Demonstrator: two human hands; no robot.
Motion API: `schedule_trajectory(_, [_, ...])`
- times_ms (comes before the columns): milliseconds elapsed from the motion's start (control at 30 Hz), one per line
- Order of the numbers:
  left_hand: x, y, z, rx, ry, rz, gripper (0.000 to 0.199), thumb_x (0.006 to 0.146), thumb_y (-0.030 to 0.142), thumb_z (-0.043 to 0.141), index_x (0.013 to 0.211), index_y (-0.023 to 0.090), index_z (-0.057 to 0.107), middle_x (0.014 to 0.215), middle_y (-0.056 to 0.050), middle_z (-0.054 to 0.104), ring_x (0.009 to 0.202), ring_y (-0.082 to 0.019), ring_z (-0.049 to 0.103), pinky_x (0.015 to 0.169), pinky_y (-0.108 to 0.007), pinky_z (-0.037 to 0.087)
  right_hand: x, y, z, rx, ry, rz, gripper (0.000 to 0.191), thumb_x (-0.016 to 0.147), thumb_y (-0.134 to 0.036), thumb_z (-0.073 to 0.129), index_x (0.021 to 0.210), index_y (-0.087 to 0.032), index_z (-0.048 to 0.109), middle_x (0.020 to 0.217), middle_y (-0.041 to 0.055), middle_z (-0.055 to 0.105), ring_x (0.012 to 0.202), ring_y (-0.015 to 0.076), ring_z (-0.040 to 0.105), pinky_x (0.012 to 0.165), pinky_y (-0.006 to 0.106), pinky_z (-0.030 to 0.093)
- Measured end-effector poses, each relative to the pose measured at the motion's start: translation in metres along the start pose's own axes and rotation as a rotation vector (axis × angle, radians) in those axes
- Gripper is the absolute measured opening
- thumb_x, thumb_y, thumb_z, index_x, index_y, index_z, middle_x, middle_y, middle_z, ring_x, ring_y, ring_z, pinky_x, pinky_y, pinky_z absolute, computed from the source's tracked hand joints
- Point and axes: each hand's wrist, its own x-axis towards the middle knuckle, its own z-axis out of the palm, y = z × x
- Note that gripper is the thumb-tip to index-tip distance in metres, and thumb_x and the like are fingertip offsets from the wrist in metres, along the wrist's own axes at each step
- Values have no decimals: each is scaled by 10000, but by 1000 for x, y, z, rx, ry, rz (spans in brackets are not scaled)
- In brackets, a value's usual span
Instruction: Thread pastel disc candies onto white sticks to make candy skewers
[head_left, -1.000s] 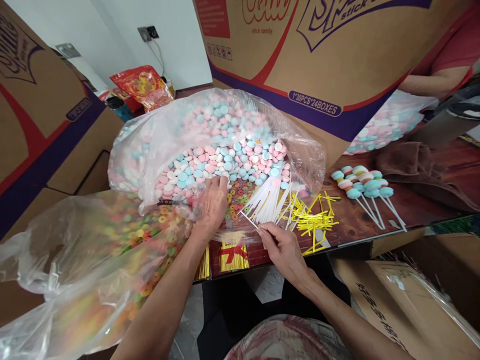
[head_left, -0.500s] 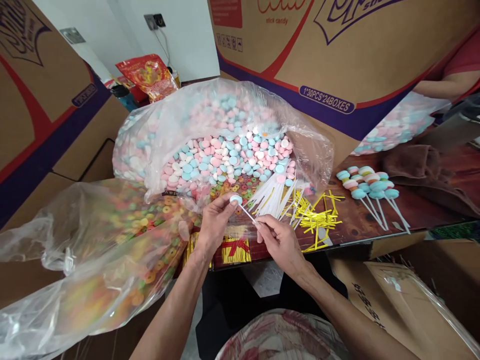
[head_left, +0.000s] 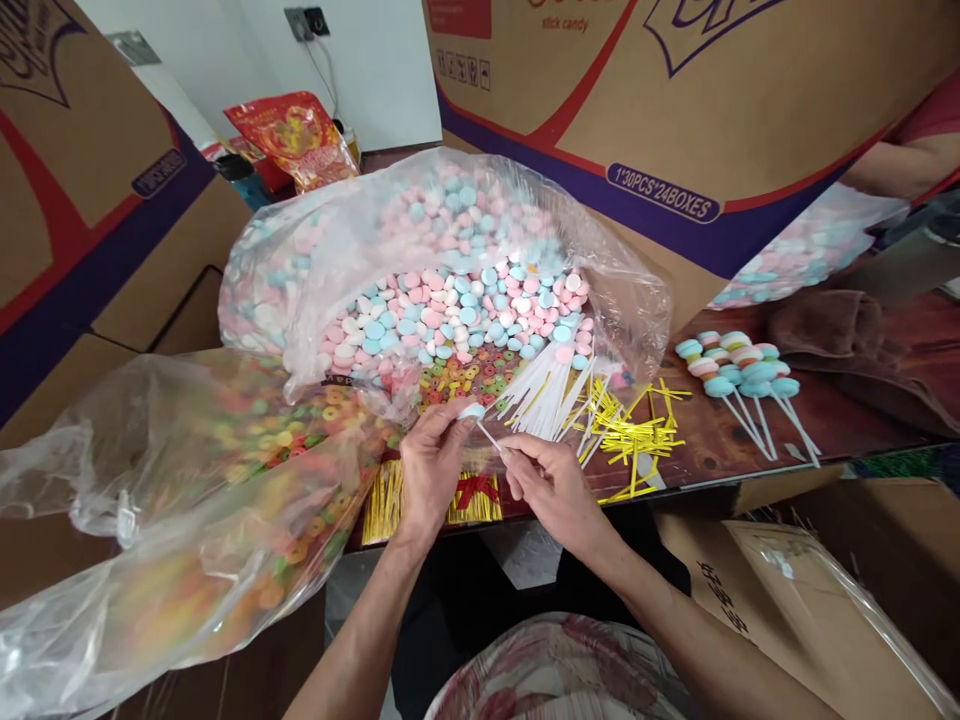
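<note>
Between thumb and fingers, my left hand [head_left: 433, 462] pinches a light blue round candy [head_left: 472, 411]. A white stick [head_left: 489, 436] runs from that candy to my right hand [head_left: 546, 482], whose fingertips are closed on its lower end. Behind them lies an open clear bag of pink, white and blue candies [head_left: 450, 310], with small colored ring candies [head_left: 465, 380] at its front. Loose white sticks [head_left: 541, 395] fan out beside yellow twist ties [head_left: 637, 437]. Several candy skewers [head_left: 742, 370] rest on the table to the right.
A clear bag of ring candies [head_left: 285, 500] spreads over the left side. Large cartons [head_left: 600, 110] stand behind and at the left. Bundled gold ties [head_left: 384, 505] lie at the table's front edge. A person's arm [head_left: 904, 165] shows at the upper right, near a brown cloth [head_left: 832, 325].
Both hands have shifted slightly, with the candy a little lower and tilted more edge-on. The right hand has moved slightly left and down along with the stick.
</note>
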Motion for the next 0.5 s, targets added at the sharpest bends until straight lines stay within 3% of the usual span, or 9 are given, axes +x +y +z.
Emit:
schedule_trajectory(100, [-9, -2, -1, 107, 32, 40, 196, 862, 318, 695, 1008, 241, 801, 1001, -45, 765, 941, -192, 694, 875, -312, 544, -2, -3, 10, 94, 18, 28, 261, 946, -345, 501, 817, -164, 638, 528, -51, 456, 488, 104, 414, 497, 230, 352])
schedule_trajectory(267, [-29, -1, 6, 140, 8, -18, 254, 911, 364, 639, 1085, 254, 788, 1059, -62, 763, 983, -210, 701, 905, -339, 549, -2, 5, 25, 162, 69, 51, 263, 935, -363, 506, 740, -195, 560, 530, -54, 439, 474, 98, 390, 453, 220, 327])
schedule_trajectory(400, [-37, 10, 14, 94, -121, -9, 268, 945, 361, 596, 1111, 268, 784, 1139, -68, 756, 1096, -229, 687, 995, -367, 524, 1, 12, 18, 188, 148, 59, 322, 934, -407, 524, 679, -213, 494, 525, -56, 427, 452, 85, 336, 420, 213, 275])
schedule_trajectory(500, [-24, 16, 16, 101, -187, 1, 276, 945, 347, 593, 1133, 271, 779, 1145, -60, 761, 1099, -234, 687, 992, -361, 526, 4, 15, 5, 174, 150, 64, 333, 927, -442, 539, 691, -212, 499, 527, -55, 432, 440, 78, 312, 410, 209, 251])
